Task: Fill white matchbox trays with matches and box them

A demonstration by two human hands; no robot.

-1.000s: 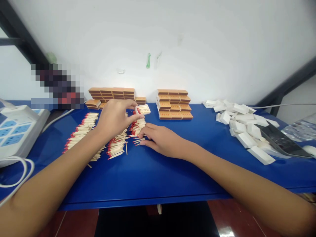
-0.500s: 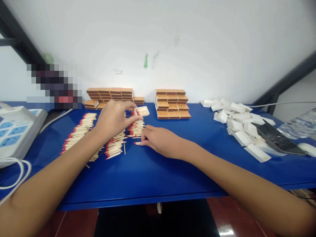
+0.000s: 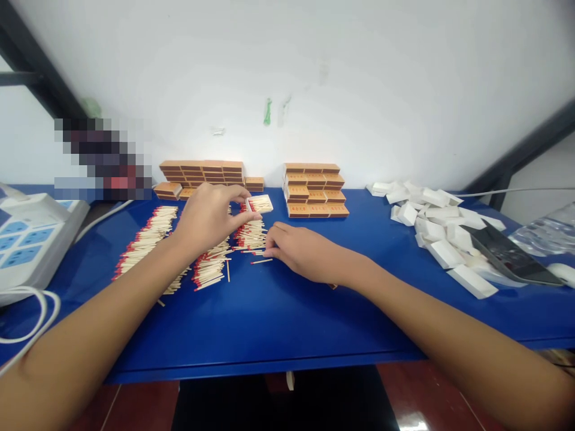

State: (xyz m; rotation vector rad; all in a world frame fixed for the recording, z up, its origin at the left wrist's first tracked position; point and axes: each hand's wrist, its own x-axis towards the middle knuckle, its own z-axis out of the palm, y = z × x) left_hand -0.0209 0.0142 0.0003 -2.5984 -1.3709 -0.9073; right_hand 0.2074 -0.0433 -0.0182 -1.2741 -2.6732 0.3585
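Note:
My left hand [image 3: 209,215] pinches a small white matchbox tray [image 3: 265,204] between thumb and fingers, and wooden matches lie inside it. Below the tray spreads a pile of red-headed matches [image 3: 251,234]. At the right edge of this pile is my right hand [image 3: 296,248], its fingers closed together at the tips. What they hold, if anything, is hidden. Just below those fingertips a single match [image 3: 261,261] lies on the blue table. Two more match piles, one at the left [image 3: 148,239] and one in the middle [image 3: 210,266], lie beside and partly behind my left hand and forearm.
Stacked matchboxes stand against the wall at the left [image 3: 202,170] and the right [image 3: 317,194]. White tray pieces [image 3: 431,212] are heaped on the right, beside a dark phone-like slab [image 3: 516,254]. A white power strip [image 3: 33,239] with cables sits at the left.
My right hand has shifted slightly right and up, uncovering more of the single match below its fingertips. My left hand still holds the tray in nearly the same place.

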